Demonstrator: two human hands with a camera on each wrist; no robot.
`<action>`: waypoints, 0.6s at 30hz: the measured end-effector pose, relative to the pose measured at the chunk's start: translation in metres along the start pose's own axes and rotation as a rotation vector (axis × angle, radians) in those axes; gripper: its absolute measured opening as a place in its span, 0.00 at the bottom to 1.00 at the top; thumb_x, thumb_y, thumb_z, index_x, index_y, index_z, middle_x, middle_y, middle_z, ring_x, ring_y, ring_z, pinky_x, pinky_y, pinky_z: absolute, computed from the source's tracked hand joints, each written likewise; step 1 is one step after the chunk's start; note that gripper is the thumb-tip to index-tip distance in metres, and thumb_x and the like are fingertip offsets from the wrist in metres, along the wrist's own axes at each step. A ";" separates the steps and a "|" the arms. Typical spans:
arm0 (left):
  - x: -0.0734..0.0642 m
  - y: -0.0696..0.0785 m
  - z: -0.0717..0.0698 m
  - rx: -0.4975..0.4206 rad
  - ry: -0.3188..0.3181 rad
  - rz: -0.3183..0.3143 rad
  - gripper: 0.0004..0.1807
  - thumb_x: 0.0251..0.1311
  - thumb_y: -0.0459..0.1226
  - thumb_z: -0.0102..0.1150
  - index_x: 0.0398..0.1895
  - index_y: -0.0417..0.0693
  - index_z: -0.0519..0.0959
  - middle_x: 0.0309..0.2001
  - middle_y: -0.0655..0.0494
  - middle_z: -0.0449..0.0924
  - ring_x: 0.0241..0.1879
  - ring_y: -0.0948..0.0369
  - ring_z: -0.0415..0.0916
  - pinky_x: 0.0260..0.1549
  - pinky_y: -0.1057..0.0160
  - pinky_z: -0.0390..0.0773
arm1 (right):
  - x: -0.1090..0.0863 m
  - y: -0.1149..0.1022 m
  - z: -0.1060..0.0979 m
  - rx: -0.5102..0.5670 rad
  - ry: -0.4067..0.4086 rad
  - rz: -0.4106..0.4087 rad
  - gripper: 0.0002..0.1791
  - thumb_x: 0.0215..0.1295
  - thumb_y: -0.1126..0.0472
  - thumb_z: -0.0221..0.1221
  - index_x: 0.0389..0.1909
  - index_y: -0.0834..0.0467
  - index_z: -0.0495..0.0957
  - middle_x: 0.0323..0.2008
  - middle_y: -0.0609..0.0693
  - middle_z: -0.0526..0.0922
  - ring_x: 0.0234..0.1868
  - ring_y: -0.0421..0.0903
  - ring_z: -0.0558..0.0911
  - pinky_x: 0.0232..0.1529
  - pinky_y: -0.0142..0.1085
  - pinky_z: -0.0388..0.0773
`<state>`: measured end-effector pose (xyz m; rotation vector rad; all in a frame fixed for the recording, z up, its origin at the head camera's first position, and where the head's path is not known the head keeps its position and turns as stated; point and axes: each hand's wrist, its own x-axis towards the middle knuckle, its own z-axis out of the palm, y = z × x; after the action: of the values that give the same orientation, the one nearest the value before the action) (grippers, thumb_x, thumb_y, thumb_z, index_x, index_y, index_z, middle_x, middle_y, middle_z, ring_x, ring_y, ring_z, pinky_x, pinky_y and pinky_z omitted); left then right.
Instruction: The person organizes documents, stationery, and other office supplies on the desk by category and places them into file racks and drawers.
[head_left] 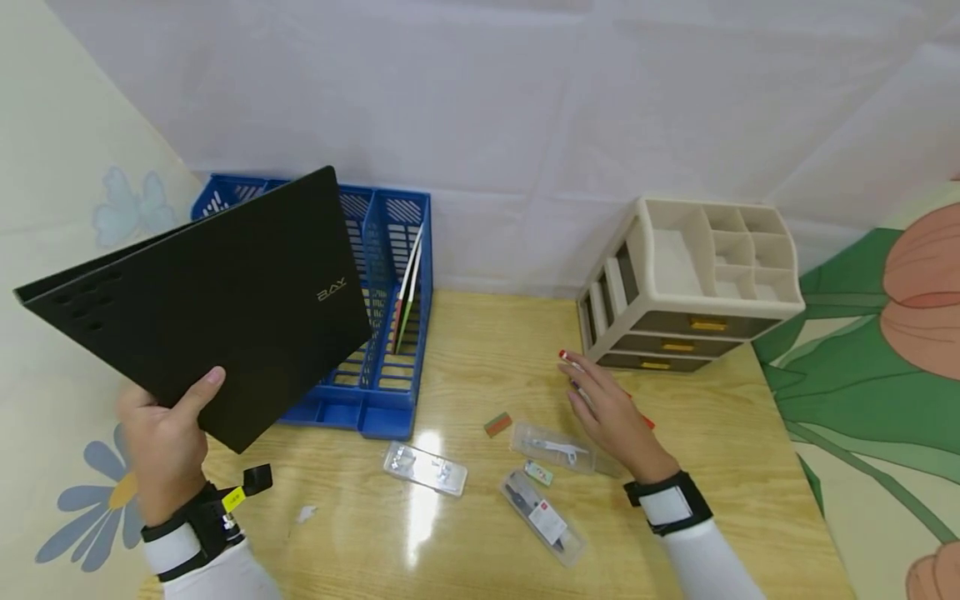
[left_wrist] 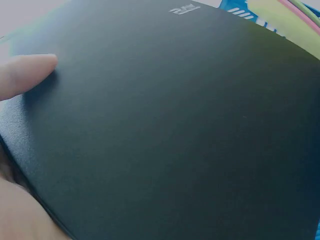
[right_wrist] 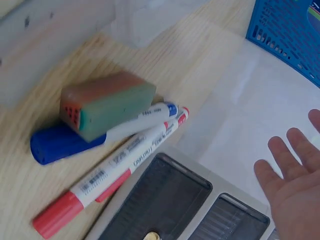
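My left hand (head_left: 167, 442) grips the lower left edge of a black folder (head_left: 247, 308), its thumb (left_wrist: 30, 75) pressed on the cover and the other fingers hidden behind. The folder is held tilted in front of a blue file rack (head_left: 390, 412), hiding much of it. My right hand (head_left: 611, 417) is at the front of a small drawer cabinet (head_left: 720, 304), over some markers. Its fingers are extended and apart in the right wrist view. There a red marker (right_wrist: 105, 180) and a blue marker (right_wrist: 67, 145) show, with a green and orange eraser (right_wrist: 117, 105) overlapping the blue one.
Thin white-edged sheets or booklets (head_left: 408, 287) stand in the rack's right compartment. On the wooden table lie a clear case (head_left: 425, 469), another with a white tool (head_left: 555, 447), a labelled one (head_left: 542, 517) and a small green-white item (head_left: 537, 473). A white wall (head_left: 510, 125) stands behind.
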<state>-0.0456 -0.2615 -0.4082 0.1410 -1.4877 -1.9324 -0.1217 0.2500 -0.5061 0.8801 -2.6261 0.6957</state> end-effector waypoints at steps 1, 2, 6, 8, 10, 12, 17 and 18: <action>0.000 0.000 0.001 0.023 0.009 -0.005 0.18 0.48 0.17 0.62 0.46 0.21 0.76 0.43 0.44 0.84 0.46 0.52 0.77 0.39 0.66 0.80 | 0.000 -0.001 -0.001 0.011 -0.005 0.004 0.27 0.62 0.67 0.61 0.63 0.60 0.72 0.66 0.60 0.71 0.64 0.56 0.71 0.56 0.55 0.76; 0.000 0.000 0.002 0.042 0.016 -0.008 0.18 0.48 0.17 0.63 0.45 0.22 0.77 0.42 0.44 0.84 0.45 0.52 0.77 0.38 0.66 0.80 | -0.001 -0.002 -0.002 0.020 -0.009 0.006 0.27 0.62 0.67 0.60 0.64 0.59 0.72 0.66 0.60 0.71 0.64 0.56 0.70 0.56 0.55 0.76; -0.001 -0.001 0.007 0.096 0.052 0.010 0.17 0.48 0.19 0.65 0.44 0.22 0.78 0.40 0.46 0.85 0.43 0.54 0.78 0.36 0.67 0.79 | -0.002 -0.004 -0.006 0.079 -0.018 0.032 0.27 0.62 0.68 0.60 0.64 0.59 0.72 0.68 0.59 0.70 0.66 0.55 0.69 0.58 0.55 0.74; -0.002 -0.002 0.012 0.111 0.079 0.021 0.16 0.48 0.20 0.66 0.43 0.21 0.79 0.39 0.46 0.86 0.41 0.54 0.79 0.36 0.67 0.79 | -0.003 -0.005 -0.006 0.101 -0.014 0.045 0.27 0.63 0.69 0.60 0.64 0.59 0.72 0.68 0.59 0.70 0.66 0.55 0.69 0.59 0.55 0.73; -0.003 -0.002 0.018 0.121 0.113 0.031 0.15 0.48 0.21 0.67 0.42 0.22 0.80 0.38 0.46 0.86 0.40 0.54 0.79 0.36 0.66 0.78 | -0.004 -0.007 -0.007 0.123 -0.010 0.052 0.26 0.63 0.69 0.60 0.64 0.59 0.72 0.68 0.58 0.69 0.66 0.55 0.69 0.59 0.55 0.73; -0.004 -0.003 0.025 0.123 0.140 0.032 0.15 0.49 0.22 0.67 0.41 0.23 0.80 0.38 0.47 0.86 0.41 0.54 0.79 0.37 0.65 0.77 | -0.005 -0.008 -0.007 0.148 -0.018 0.061 0.25 0.65 0.68 0.58 0.64 0.58 0.72 0.69 0.57 0.68 0.67 0.56 0.68 0.60 0.56 0.72; -0.006 -0.012 0.043 0.300 0.173 0.071 0.11 0.53 0.26 0.65 0.41 0.30 0.83 0.38 0.55 0.85 0.43 0.56 0.79 0.37 0.66 0.75 | -0.008 -0.013 -0.006 0.201 -0.058 0.091 0.24 0.69 0.65 0.55 0.66 0.57 0.70 0.69 0.60 0.67 0.68 0.58 0.65 0.62 0.58 0.69; -0.006 -0.016 0.046 0.337 0.173 0.096 0.10 0.54 0.26 0.65 0.40 0.29 0.83 0.38 0.57 0.86 0.43 0.56 0.80 0.37 0.66 0.75 | -0.009 -0.014 -0.005 0.204 -0.064 0.097 0.24 0.69 0.65 0.55 0.66 0.57 0.69 0.69 0.61 0.67 0.69 0.59 0.65 0.63 0.58 0.68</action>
<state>-0.0699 -0.2188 -0.4084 0.3705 -1.6581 -1.5413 -0.1053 0.2470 -0.5006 0.8458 -2.7048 0.9913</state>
